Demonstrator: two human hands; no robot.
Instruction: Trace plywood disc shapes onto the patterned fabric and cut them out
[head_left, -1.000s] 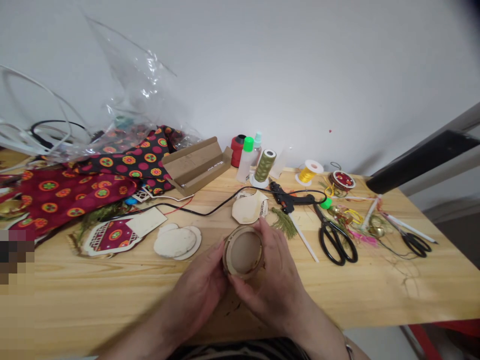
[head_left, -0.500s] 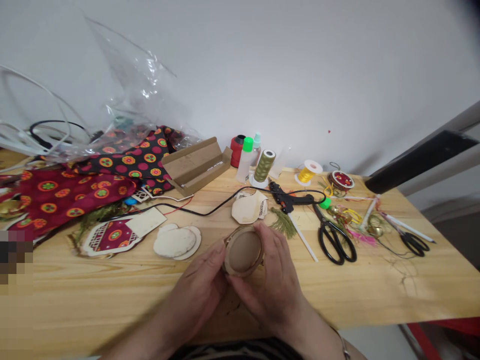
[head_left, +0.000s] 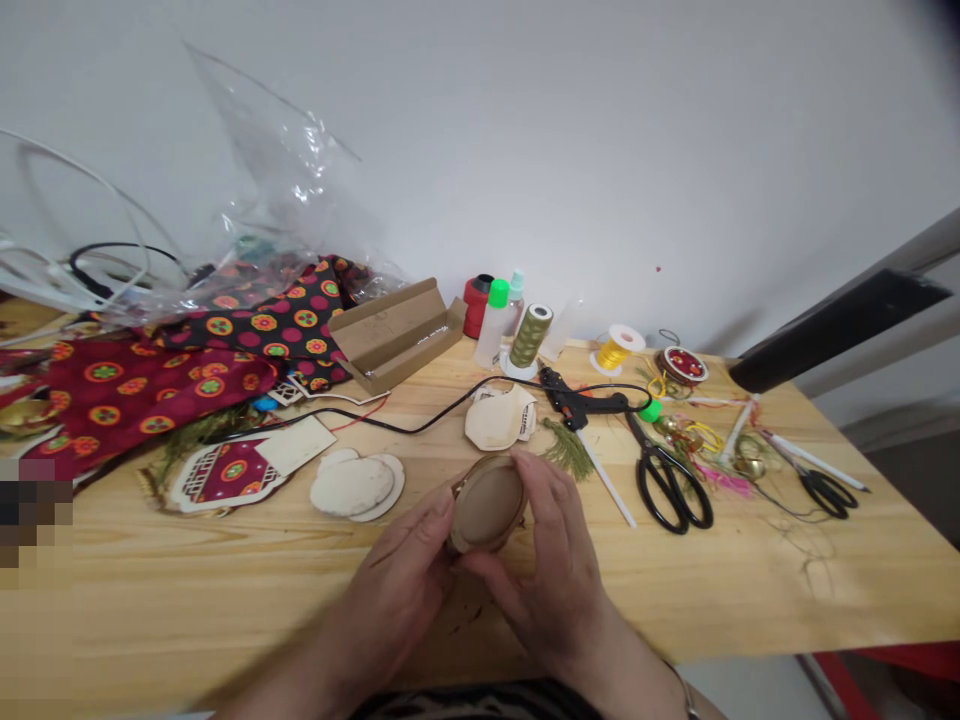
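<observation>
1 round brown piece (head_left: pixel 490 508) is held tilted between the left hand (head_left: pixel 409 575) and the right hand (head_left: pixel 555 565), over the near part of the wooden table (head_left: pixel 735 590). Both hands' fingers are clamped on its sides; those underneath are hidden. The piece could slip if the right fingertips loosen, as they seem to bear only on its rim. Squeezing hard might bend it, should its wall be soft. A drop could disturb the pale overlapping cut-outs (head_left: pixel 349 485) near the left hand.
</observation>
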